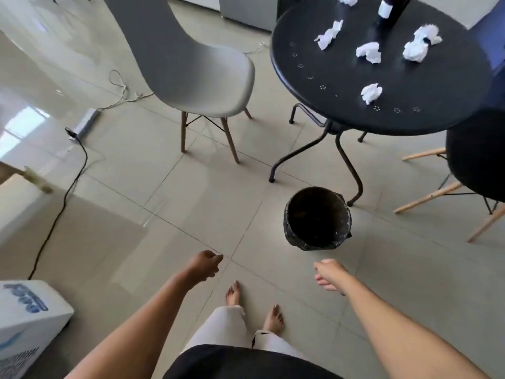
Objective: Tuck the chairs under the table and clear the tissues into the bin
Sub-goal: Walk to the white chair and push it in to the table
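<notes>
Both hands empty, low over floor: left hand (205,266) loosely curled, right hand (328,274) fingers loose, apart. Tissues (369,52) on bench (328,86), well ahead; bin (317,218) near right hand. Grey chair (202,77) untucked.

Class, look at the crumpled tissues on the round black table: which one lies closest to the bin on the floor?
The small crumpled tissue lying alone near the table's front edge, nearest the bin. The other tissues sit farther back, around the dark bottle.

Round black table (341,86) strewn with crumpled white tissues (369,52); grey chair (202,75) stands pulled out beside it; black chair (478,157) at right; black bin (317,218) upright on floor, near table's legs.
</notes>
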